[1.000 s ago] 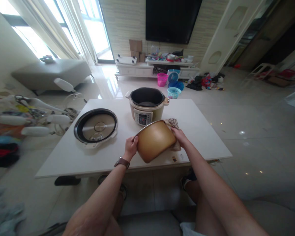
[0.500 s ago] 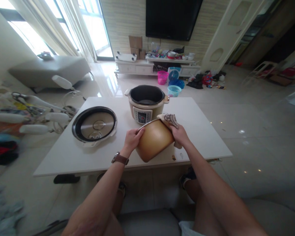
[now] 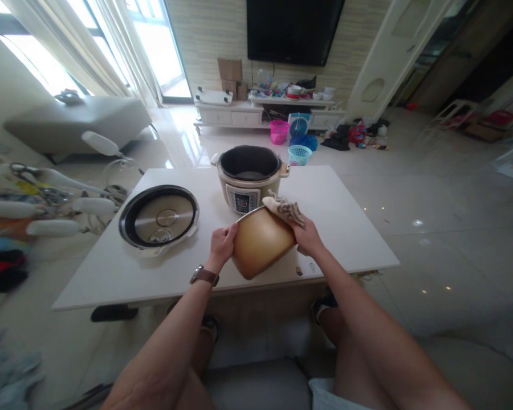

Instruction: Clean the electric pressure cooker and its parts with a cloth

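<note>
A gold-coloured inner pot (image 3: 263,242) is held tilted over the front of the white table, its rim turned away from me. My left hand (image 3: 223,244) is closed on the pot's left rim, thumb on the outside. At the right rim, my right hand (image 3: 308,236) is closed on a patterned cloth (image 3: 284,208) that lies over the edge of the pot. Just behind stands the electric pressure cooker (image 3: 248,179), lidless, with its dark cavity showing. To the left, the cooker's lid (image 3: 165,219) lies with its metal underside up.
The white table (image 3: 346,228) bears two small stickers or marks near its front edge. White lamp arms (image 3: 55,226) crowd the floor at the left. Beyond the table are a pink basket (image 3: 279,132), a light-blue basket (image 3: 300,155) and a low TV cabinet (image 3: 231,117).
The cloth's hanging end below my right hand has gone up out of sight, and the cloth is bunched over the rim. The whole view has shifted slightly; the pot stays tilted.
</note>
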{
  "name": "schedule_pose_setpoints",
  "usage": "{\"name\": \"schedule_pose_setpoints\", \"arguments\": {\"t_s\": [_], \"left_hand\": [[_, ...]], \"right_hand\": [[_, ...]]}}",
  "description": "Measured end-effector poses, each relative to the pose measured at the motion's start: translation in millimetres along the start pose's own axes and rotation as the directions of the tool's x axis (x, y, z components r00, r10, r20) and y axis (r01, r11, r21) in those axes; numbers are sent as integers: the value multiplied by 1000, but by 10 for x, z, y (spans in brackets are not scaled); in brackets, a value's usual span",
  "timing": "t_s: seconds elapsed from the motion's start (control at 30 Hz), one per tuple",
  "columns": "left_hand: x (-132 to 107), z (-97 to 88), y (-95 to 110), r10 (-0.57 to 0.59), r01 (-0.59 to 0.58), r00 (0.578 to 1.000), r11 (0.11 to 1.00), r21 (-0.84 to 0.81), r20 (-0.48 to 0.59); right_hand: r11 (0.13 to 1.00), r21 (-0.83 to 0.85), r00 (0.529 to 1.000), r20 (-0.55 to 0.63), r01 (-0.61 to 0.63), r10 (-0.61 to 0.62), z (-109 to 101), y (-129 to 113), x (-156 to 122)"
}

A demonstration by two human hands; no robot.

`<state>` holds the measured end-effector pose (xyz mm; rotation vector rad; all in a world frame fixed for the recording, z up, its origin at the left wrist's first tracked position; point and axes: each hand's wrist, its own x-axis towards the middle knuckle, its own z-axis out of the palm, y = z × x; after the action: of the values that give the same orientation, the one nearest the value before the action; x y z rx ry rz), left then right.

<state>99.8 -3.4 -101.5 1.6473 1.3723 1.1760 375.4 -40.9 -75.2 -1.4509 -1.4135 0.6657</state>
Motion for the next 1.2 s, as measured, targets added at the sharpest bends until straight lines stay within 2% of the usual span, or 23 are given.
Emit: {"name": "schedule_pose_setpoints", "arguments": {"t_s": [0.03, 0.1, 0.2, 0.27, 0.33, 0.47, 0.57, 0.7, 0.77, 0.83, 0.87, 0.93, 1.0, 1.03, 1.07, 1.13, 1.2], "left_hand": [[-21, 15, -57, 2, -2, 1000, 1000, -4, -22], [-68, 45, -186, 3, -4, 999, 1000, -3, -52], [-118, 75, -361, -5, 5, 999, 1000, 20, -37], [-115, 80, -409, -16, 16, 1000, 1000, 18, -2], [-77, 76, -373, -14, 15, 1000, 1000, -19, 17], [47, 52, -107, 44, -44, 999, 995, -90, 6], [105, 43, 97, 44, -41, 996, 998, -48, 80], [100, 55, 219, -15, 12, 994, 999, 30, 107], [93, 67, 236, -26, 23, 995, 999, 30, 98], [94, 77, 246, -26, 23, 995, 999, 29, 97], [97, 81, 250, -22, 20, 995, 999, 31, 96], [104, 83, 256, -7, 4, 996, 999, 40, 90], [108, 79, 254, 8, -12, 997, 999, 47, 80], [109, 75, 248, 11, -14, 997, 999, 49, 77], [108, 69, 239, 10, -14, 997, 999, 51, 74], [104, 57, 206, 5, -8, 998, 999, 50, 63], [93, 49, 153, 2, -3, 999, 999, 41, 37]], "right_hand": [[994, 31, 993, -47, -106, 108, 0, 110, 49], [953, 83, 948, -108, -290, 298, -9, 302, 130], [881, 148, 878, -106, -450, 466, -49, 499, 212], [863, 164, 862, -100, -479, 497, -81, 573, 241], [870, 157, 868, -106, -467, 485, -101, 607, 251], [882, 135, 878, -106, -452, 466, -83, 587, 243], [882, 148, 878, -113, -447, 464, -49, 532, 255], [915, 109, 910, -114, -388, 399, -47, 377, 250], [963, 39, 957, -111, -265, 268, -60, 220, 191], [998, -43, 998, -50, -49, 47, -70, 8, 85], [993, -82, 997, 11, 82, -81, -72, -109, 23], [935, -148, 939, 170, 323, -298, -69, -327, -96], [871, -177, 871, 285, 458, -400, -62, -471, -168], [861, -179, 859, 303, 476, -412, -58, -498, -178], [871, -172, 868, 291, 461, -402, -54, -490, -170], [927, -128, 925, 198, 352, -324, -47, -376, -109], [984, -53, 983, 73, 171, -167, -38, -156, -12]]}}
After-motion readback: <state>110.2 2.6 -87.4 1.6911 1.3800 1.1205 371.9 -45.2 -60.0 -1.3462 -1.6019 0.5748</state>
